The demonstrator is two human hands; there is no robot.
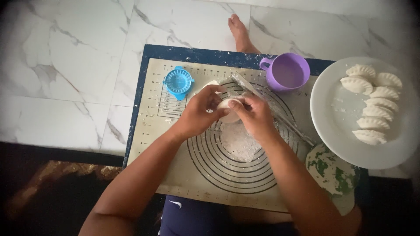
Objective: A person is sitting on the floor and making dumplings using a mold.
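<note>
Both my hands meet over a beige pastry mat printed with dark concentric rings. My left hand and my right hand together hold a small round piece of white dough, fingers pinched on its edges. A patch of flour lies on the mat just below the hands. A blue round dumpling press lies open on the mat, left of my left hand.
A clear rolling pin lies diagonally behind my right hand. A purple cup stands at the mat's far edge. A white plate at right holds several folded dumplings. A green-patterned floury bowl sits below it. My bare foot rests on the marble floor.
</note>
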